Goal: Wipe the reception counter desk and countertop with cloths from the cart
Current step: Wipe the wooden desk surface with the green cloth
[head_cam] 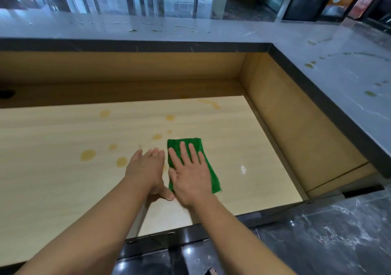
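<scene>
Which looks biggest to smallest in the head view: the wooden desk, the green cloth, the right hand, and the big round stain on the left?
1. wooden desk
2. green cloth and right hand look alike; the hand covers part of the cloth, so unranked
3. big round stain

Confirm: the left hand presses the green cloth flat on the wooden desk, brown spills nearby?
No: in the head view the right hand presses the green cloth flat on the wooden desk, brown spills nearby; the left hand rests beside it.
</scene>
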